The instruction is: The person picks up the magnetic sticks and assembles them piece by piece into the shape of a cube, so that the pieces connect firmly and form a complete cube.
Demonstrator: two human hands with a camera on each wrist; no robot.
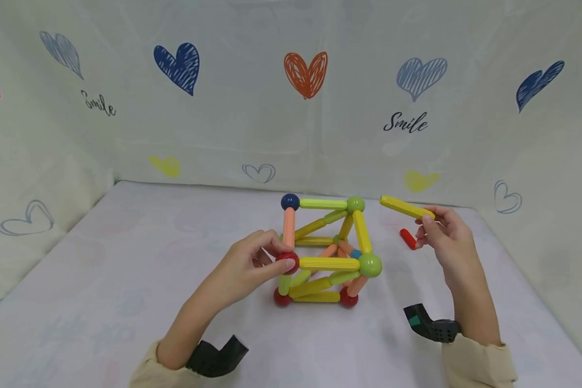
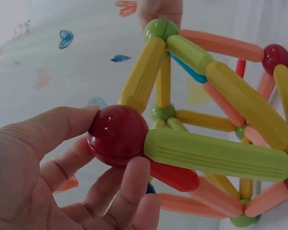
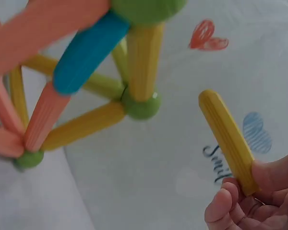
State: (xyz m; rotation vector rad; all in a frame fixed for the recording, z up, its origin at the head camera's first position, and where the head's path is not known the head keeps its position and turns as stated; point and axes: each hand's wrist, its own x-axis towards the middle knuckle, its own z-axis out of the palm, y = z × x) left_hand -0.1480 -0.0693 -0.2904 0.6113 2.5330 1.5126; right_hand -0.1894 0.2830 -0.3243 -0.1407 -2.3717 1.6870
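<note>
A cube-shaped frame of magnetic rods and balls (image 1: 328,264) stands on the table between my hands. My left hand (image 1: 252,261) pinches the red ball (image 2: 117,132) at its near upper left corner, thumb on one side and fingertips on the other. A yellow rod, a light green rod and a red rod meet at that ball in the left wrist view. To the right of the frame, my right hand (image 1: 443,234) pinches a loose yellow rod (image 3: 228,141) near one end. Its other end points up toward the frame, apart from the green ball (image 1: 355,205) at the far upper right corner.
A short red rod (image 1: 408,238) shows just left of my right fingers, over the table. The pale tabletop (image 1: 126,280) spreads around the frame. Behind it rises a white cloth backdrop (image 1: 349,134) printed with hearts. Each wrist wears a black camera mount (image 1: 217,357).
</note>
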